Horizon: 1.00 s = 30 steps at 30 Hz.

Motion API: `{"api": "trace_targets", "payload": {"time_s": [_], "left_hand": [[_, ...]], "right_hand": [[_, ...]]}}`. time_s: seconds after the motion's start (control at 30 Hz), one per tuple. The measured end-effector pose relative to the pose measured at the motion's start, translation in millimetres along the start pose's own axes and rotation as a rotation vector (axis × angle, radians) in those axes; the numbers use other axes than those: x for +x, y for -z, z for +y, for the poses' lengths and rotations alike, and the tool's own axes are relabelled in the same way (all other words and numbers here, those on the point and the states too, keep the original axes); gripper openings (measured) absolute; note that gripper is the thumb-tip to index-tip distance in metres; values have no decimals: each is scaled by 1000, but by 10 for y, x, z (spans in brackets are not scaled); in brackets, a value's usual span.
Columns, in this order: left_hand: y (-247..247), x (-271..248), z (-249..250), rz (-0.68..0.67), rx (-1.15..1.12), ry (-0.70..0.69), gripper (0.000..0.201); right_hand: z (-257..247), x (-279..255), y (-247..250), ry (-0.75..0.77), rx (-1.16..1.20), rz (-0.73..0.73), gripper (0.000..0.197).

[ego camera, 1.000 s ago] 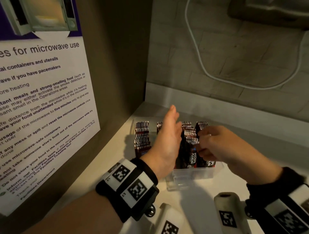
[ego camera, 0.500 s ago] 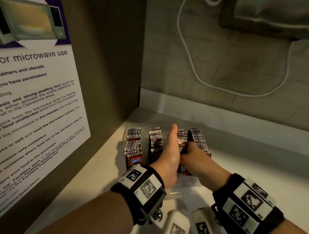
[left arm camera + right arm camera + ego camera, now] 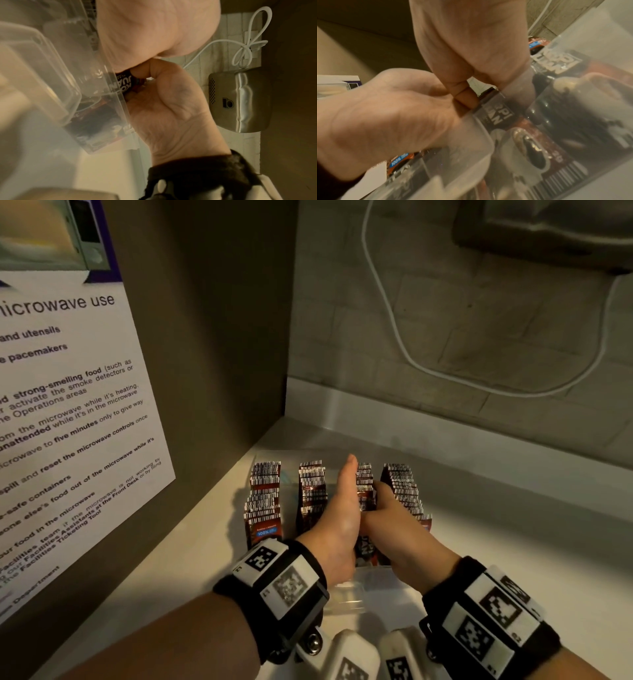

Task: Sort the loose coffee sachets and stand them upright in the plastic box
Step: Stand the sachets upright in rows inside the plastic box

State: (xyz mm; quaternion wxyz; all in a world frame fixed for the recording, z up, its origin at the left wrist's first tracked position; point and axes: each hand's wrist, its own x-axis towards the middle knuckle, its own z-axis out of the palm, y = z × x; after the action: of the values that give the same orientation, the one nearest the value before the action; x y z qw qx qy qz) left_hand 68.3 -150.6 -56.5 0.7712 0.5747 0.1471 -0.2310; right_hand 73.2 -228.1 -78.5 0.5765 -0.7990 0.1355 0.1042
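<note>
A clear plastic box [image 3: 346,594] on the white counter holds several rows of dark red coffee sachets [image 3: 265,494] standing upright. My left hand [image 3: 346,508] is flat and edge-on, with straight fingers pressed against the left side of the third row [image 3: 363,477]. On that row's right side, my right hand [image 3: 394,518] reaches down into the box with its fingers hidden between the rows. In the left wrist view, my right hand's [image 3: 171,108] thumb curls onto a sachet [image 3: 120,83] at the box wall [image 3: 51,67]. The right wrist view shows the same sachet [image 3: 496,117] between both hands.
A microwave-use poster [image 3: 68,405] hangs on the brown side wall close at the left. A white cable [image 3: 394,337] loops on the tiled back wall below a steel wall unit [image 3: 548,234]. Bare counter [image 3: 513,542] stretches to the right of the box.
My right hand has moved left and down into the box with its sachets, against the third row. My left hand stays flat beside that row. The view has shifted closer.
</note>
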Motion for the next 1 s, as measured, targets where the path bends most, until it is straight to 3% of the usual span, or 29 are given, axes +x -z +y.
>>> {"api": "trace_targets", "payload": {"time_s": [0.17, 0.27, 0.57, 0.83, 0.93, 1.0], "left_hand": [[-56, -64, 36, -10, -15, -4, 62], [-73, -53, 18, -27, -32, -5, 68], [-106, -167, 87, -27, -36, -1, 68], [-148, -244, 128, -75, -71, -66, 57], [-118, -291, 201, -34, -34, -124, 36], [-85, -287, 275, -57, 12, -166, 40]], "right_hand": [[2, 13, 40, 14, 40, -40, 61], [-11, -3, 69, 22, 45, -67, 74], [-44, -24, 57, -26, 78, -72, 65], [-137, -60, 61, 9, 117, -28, 82], [-259, -106, 112, 75, 114, 3, 84], [-369, -151, 181, 153, 99, 44, 77]]}}
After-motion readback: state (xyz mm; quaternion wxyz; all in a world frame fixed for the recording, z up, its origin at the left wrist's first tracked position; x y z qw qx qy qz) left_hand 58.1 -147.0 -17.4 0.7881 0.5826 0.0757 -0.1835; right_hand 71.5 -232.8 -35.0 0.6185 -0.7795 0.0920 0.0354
